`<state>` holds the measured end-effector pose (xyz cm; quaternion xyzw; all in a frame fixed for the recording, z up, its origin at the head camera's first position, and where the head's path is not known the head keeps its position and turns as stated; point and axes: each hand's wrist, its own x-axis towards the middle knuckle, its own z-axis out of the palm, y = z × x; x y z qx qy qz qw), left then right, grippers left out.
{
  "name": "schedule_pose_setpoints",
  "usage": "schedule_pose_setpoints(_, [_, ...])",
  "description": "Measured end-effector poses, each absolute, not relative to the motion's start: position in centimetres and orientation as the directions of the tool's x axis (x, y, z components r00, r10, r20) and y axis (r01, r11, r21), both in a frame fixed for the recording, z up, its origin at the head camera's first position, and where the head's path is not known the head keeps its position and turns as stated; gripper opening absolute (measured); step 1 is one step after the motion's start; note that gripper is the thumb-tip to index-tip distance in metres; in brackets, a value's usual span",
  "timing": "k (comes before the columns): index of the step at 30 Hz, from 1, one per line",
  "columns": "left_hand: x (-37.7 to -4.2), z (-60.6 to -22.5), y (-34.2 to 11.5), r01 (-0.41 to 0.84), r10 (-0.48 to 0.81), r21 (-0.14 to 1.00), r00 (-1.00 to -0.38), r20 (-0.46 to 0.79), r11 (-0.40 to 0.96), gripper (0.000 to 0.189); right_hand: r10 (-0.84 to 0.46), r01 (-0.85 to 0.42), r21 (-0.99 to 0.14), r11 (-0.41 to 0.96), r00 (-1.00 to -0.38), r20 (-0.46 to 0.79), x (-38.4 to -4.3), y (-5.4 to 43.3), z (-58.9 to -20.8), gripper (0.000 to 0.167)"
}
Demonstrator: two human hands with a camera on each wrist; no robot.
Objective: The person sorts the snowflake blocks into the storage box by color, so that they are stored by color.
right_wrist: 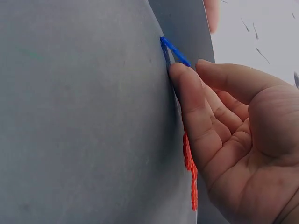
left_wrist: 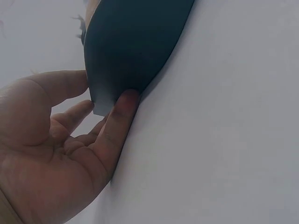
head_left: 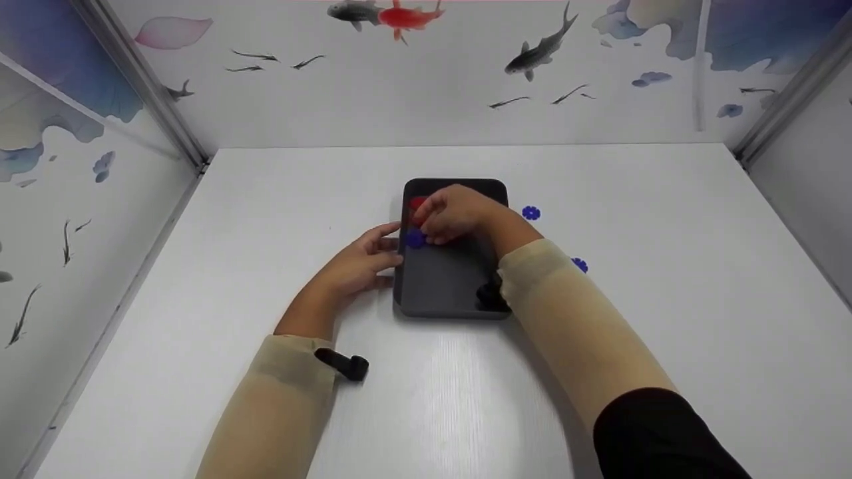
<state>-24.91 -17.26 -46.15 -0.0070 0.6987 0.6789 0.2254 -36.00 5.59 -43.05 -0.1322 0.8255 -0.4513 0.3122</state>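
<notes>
In the head view a dark grey tray (head_left: 452,279) lies on the white table. My left hand (head_left: 359,266) rests at its left side, fingertips touching the rim and outer wall; the left wrist view shows fairly straight fingers (left_wrist: 117,126) against that wall. Over the tray's upper left part is my right hand (head_left: 456,216). Its thumb and forefinger pinch the edge of a blue flower-shaped piece (right_wrist: 176,51), which stands tilted off the tray floor in the right wrist view. Red pieces (right_wrist: 189,158) lie in the tray beside the right hand, partly hidden by it.
Two more blue flower-shaped pieces lie on the table right of the tray: one upper blue piece (head_left: 531,213) and one lower blue piece (head_left: 580,265), partly covered by the right sleeve (head_left: 572,319). Printed wall panels (head_left: 439,100) stand behind and at both sides.
</notes>
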Motion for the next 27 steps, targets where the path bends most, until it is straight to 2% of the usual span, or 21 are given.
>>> schedule_pose_setpoints(6, [-25.0, -46.1, -17.2, -0.31, 0.299, 0.948, -0.901, -0.315, 0.064, 0.072, -0.476, 0.074, -0.837, 0.542, -0.794, -0.379, -36.1, 5.6, -42.9, 0.018])
schedule_pose_setpoints(12, [-24.9, -46.1, -17.2, -0.314, 0.296, 0.947, -0.9, -0.319, 0.065, 0.071, -0.472, 0.042, -0.87, 0.491, -0.827, -0.306, -36.1, 5.9, -42.3, 0.023])
schedule_pose_setpoints(17, [-24.7, -45.9, -17.1, -0.321, 0.285, 0.944, -0.901, -0.328, 0.074, 0.071, -0.463, 0.041, -0.932, 0.36, -0.86, -0.217, -36.0, 6.8, -40.6, 0.032])
schedule_pose_setpoints(27, [-24.8, -46.2, -17.2, -0.314, 0.289, 0.948, -0.904, -0.315, 0.053, 0.073, -0.362, -0.002, -0.983, 0.184, -0.93, -0.066, -34.2, 11.8, -37.1, 0.03])
